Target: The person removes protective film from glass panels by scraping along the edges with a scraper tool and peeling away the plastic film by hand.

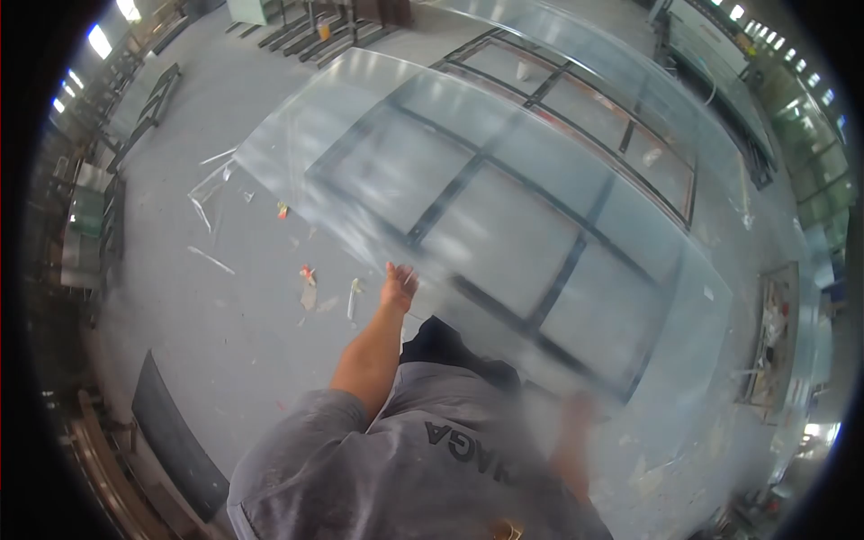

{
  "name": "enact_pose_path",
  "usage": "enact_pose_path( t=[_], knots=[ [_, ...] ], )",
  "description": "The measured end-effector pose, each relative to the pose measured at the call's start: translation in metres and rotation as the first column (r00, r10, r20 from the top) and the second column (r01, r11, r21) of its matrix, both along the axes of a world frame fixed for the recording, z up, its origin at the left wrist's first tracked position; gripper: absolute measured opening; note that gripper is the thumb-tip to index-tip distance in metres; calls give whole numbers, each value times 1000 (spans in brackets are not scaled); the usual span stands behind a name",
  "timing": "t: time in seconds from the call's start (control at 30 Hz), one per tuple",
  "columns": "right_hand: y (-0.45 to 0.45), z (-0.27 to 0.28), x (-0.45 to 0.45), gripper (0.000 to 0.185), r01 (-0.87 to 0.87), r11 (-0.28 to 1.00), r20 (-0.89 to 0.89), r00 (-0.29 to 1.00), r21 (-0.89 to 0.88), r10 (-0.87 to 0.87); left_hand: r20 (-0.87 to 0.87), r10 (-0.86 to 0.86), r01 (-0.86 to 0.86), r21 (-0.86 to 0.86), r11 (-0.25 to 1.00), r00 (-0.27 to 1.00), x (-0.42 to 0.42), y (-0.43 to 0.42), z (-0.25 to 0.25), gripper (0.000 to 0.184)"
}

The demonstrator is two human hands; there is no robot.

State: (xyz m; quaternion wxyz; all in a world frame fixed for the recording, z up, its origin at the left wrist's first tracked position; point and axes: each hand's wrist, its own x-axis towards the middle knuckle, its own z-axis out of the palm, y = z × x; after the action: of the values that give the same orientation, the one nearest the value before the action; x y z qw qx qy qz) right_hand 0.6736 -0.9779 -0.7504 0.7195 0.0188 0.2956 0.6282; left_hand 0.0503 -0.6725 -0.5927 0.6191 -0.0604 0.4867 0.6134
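Observation:
A large clear glass sheet [504, 234] spreads in front of me, with a dark metal frame [450, 193] of crossing bars showing through it. My left hand [400, 286] is at the sheet's near edge, its thumb raised and apart from the fingers. Whether it touches the glass I cannot tell. Lower right, my right hand [580, 414] is smeared and hazy near the frame's near corner, its fingers unreadable.
Behind lies another dark frame with reddish edges [585, 94]. Plastic strips [211, 261] and scraps [308, 274] litter the grey floor at left. A dark curved panel [175, 432] stands lower left. Racks with glass panes [720, 81] line the right; a low rack [769, 342] is nearer.

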Motion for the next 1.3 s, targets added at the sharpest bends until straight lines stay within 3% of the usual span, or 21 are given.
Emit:
enact_pose_path(
  t=[0.03, 0.07, 0.1, 0.17, 0.2, 0.23, 0.27, 0.3, 0.33, 0.37, 0.4, 0.47, 0.5, 0.57, 0.6, 0.73, 1.0, 1.3],
  knots=[
    [2, 3, -6, 41, 8, 1000, 13, 1000, -28, -7, -10, -2, 2, 2, 1000, 1000, -1, -5, -2, 79],
    [-3, 5, -11, 41, 21, 992, 324, 946, -127, 21, 0, -15, 15, 2, 1000, 1000, 2, -10, -4, 79],
    [-4, 5, -17, 40, 65, 974, 595, 800, -218, 79, 6, 8, -8, -4, 1000, 1000, 5, -12, -4, 72],
    [0, 8, -38, 38, 172, 933, 790, 593, -316, 158, -1, 47, -47, -19, 999, 999, -4, -17, -4, 60],
    [-8, 13, -39, 33, 36, 975, 755, 639, -218, 145, -3, 9, -10, -29, 1000, 1000, -15, -27, -6, 60],
    [-15, 14, -37, 29, -103, 988, 721, 676, -117, 156, -2, 13, -12, 153, 988, 1000, -23, -35, -15, 40],
    [-10, 52, -62, 26, -196, 971, 705, 708, 139, 41, 28, -32, 21, 326, 945, 999, -24, -38, -31, 39],
    [6, 104, -102, 21, 212, 830, 777, 523, -516, 350, 53, -189, 150, 419, 896, 981, -48, -43, -64, 36],
    [19, 141, -116, 18, 305, 710, 689, 638, -635, 342, 38, 23, -27, 99, 995, 999, -22, -40, -21, 35],
    [4, 121, -107, 19, 279, 805, 707, 670, -523, 227, 62, -11, 7, 74, 997, 998, -32, -37, -34, 35],
    [10, 131, -110, 24, 331, 753, 646, 746, -569, 160, 328, -591, 262, 667, 697, 737, -85, -24, -105, 37],
    [18, 148, -120, 30, 381, 674, 621, 769, -633, 149, 284, -473, 259, 556, 790, 834, -85, -27, -95, 45],
    [23, 155, -122, 30, 392, 631, 611, 774, -669, 166, 284, -507, 301, 541, 785, 814, -76, -20, -81, 45],
    [23, 157, -126, 29, 404, 636, 606, 785, -658, 129, 193, -162, 155, 51, 987, 968, -53, -18, -31, 51],
    [20, 156, -126, 29, 402, 669, 619, 778, -625, 110, 62, -5, 17, -181, 983, 998, -41, -18, -19, 54],
    [24, 160, -135, 27, 519, 600, 690, 720, -609, 78, -56, -84, 71, -201, 977, 995, -40, -17, -14, 60],
    [29, 165, -135, 26, 478, 514, 611, 783, -712, 119, -121, -241, 206, -247, 947, 963, -68, -16, -32, 68],
    [29, 174, -142, 28, 483, 496, 612, 780, -722, 131, -141, -152, 96, -344, 934, 978, -58, -13, -13, 68]
  ],
)
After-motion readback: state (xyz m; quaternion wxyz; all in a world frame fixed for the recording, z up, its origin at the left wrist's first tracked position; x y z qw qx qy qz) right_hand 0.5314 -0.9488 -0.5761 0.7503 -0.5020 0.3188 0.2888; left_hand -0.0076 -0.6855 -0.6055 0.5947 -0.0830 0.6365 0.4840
